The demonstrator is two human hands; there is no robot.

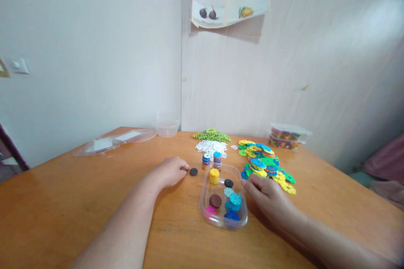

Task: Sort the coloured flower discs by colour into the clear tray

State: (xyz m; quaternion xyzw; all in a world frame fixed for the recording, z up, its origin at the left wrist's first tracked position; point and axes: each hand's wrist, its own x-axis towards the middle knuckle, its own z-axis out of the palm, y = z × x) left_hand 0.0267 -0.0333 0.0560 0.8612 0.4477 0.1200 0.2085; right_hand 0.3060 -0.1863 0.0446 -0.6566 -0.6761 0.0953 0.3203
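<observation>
My left hand point(173, 171) rests on the table with its fingers loosely bent and slightly apart, holding nothing I can see. Just beyond its fingertips lies a small black stack of notched plastic discs point(193, 172). My right hand point(265, 195) is closed at the right rim of a clear plastic container point(205, 193), its thumb and fingers pinching there. Inside the container are yellow discs point(214, 176), black discs point(229, 183), brown discs point(215, 201), light blue discs point(235, 199), dark blue discs point(232, 215) and a pink disc point(210, 211).
Two mixed-colour disc stacks point(217, 158) stand behind the container. Beyond are white lattice pieces point(211, 148) and green pieces point(214, 136). Larger discs point(265, 162) pile up at right, before lidded boxes point(287, 135). Clear lids point(99, 145) and a round tub point(167, 126) lie back left.
</observation>
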